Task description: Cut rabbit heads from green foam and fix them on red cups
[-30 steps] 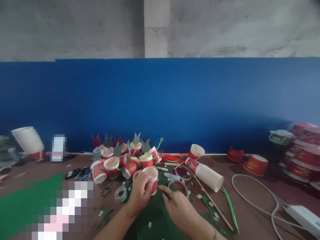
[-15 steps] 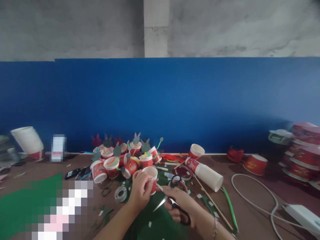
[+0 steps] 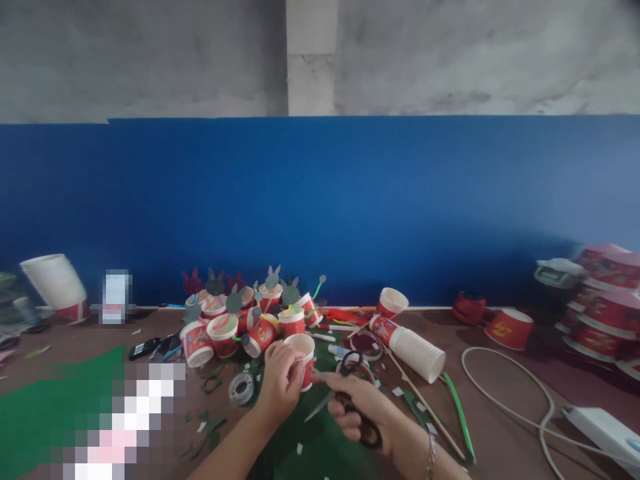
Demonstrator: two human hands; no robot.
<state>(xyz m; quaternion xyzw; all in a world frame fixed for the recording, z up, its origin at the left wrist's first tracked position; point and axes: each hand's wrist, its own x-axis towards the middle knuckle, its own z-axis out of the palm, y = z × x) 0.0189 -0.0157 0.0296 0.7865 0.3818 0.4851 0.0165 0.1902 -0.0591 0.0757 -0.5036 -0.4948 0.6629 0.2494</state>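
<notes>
My left hand (image 3: 283, 379) is closed at the left side of an upright red and white paper cup (image 3: 308, 372), its fingertips pinched on something small that I cannot make out. Black-handled scissors (image 3: 370, 430) are in my right hand (image 3: 361, 403), with their blades parted and pointing left, just below and beside the cup. A roll of tape (image 3: 241, 388) lies left of my left wrist. Behind my hands stands a group of red cups (image 3: 223, 335) with paper animal heads on coloured stems.
A stack of cups (image 3: 417, 353) lies on its side at the right, near a thin stick (image 3: 423, 400) and a green strip (image 3: 459, 417). Farther right are a white cable (image 3: 500, 421) and a white power strip (image 3: 607, 433). Green paper (image 3: 90, 380) lies at the left.
The scissors and my right hand have shifted very slightly. My left hand holds almost the same place beside the cup.
</notes>
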